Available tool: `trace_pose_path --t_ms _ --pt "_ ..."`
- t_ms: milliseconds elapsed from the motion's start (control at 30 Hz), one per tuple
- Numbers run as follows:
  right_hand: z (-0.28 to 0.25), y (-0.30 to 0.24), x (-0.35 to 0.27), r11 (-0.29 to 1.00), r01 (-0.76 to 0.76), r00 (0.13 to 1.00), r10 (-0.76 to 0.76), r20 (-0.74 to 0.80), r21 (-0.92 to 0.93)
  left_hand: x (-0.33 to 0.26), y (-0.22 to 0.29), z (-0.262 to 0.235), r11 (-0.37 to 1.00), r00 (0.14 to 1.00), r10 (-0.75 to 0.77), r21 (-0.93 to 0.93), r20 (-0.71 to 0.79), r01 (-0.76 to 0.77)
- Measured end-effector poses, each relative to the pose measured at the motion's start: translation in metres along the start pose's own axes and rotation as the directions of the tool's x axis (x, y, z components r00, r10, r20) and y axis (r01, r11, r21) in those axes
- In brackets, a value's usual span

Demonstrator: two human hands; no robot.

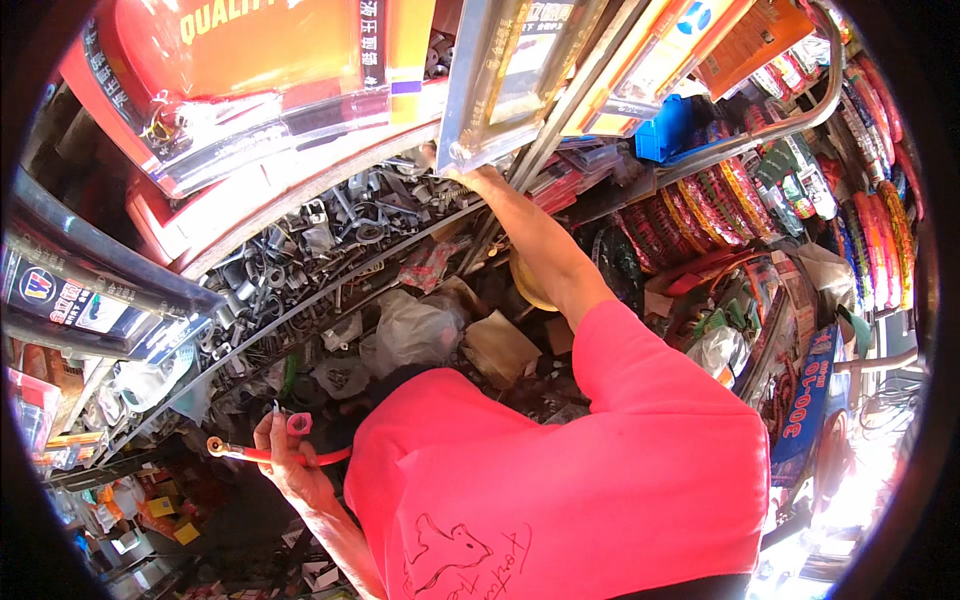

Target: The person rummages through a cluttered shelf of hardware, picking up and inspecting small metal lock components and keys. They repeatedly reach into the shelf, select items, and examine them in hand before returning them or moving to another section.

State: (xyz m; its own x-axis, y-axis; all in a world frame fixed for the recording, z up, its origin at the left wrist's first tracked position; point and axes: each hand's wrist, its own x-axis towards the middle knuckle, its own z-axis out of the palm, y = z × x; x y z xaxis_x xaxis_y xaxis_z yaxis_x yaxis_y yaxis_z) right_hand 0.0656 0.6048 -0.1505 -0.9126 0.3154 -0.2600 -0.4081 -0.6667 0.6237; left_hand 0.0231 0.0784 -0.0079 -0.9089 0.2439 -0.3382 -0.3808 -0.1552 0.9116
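Note:
My left hand [285,458], at the lower left, is closed around a red hose [325,458] with a brass ring-shaped end fitting [216,446]. A small pinkish-red ring-shaped piece [298,424] shows beside its fingers; whether it belongs to the hose I cannot tell. A small pale tip sticks up above the fingertips. My right arm stretches up and away, and my right hand [472,178] is at a blue-edged hanging package [468,130], beside the far end of a long tray of loose metal parts [290,245]. That package's lower edge hides most of its fingers.
A large red and orange package [260,50] fills the upper left. Clear plastic bags [415,330] and cardboard [502,348] lie below the tray. A blue bin [663,130] and a curved metal rail [790,125] stand at the upper right, near colourful coiled rolls [715,205].

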Motion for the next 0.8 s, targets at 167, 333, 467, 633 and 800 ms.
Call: trace_pose_path --t_ms 167,333,467,633,800 --pt "0.046 0.081 -0.07 0.754 0.46 0.875 -0.476 0.091 -0.469 0.006 -0.002 0.001 0.999 1.0 -0.018 -0.029 0.02 0.019" --pt "0.055 0.063 -0.063 0.477 0.484 0.827 -0.524 0.205 -0.734 0.012 -0.006 -0.008 0.998 0.999 -0.028 -0.058 -0.034 0.026" --pt "0.059 0.045 -0.048 -0.063 0.262 0.797 -0.548 0.253 -0.963 0.014 -0.007 -0.013 0.993 0.998 -0.036 -0.114 -0.058 0.03" --pt "0.036 0.029 -0.029 -0.627 -0.244 0.762 -0.596 0.254 -0.74 0.019 -0.011 -0.022 0.986 0.997 -0.071 -0.156 -0.039 0.064" --pt "-0.006 0.077 -0.032 -0.882 -0.204 0.815 0.088 0.573 0.424 0.022 -0.013 -0.032 0.968 0.993 -0.107 -0.232 -0.049 0.093"
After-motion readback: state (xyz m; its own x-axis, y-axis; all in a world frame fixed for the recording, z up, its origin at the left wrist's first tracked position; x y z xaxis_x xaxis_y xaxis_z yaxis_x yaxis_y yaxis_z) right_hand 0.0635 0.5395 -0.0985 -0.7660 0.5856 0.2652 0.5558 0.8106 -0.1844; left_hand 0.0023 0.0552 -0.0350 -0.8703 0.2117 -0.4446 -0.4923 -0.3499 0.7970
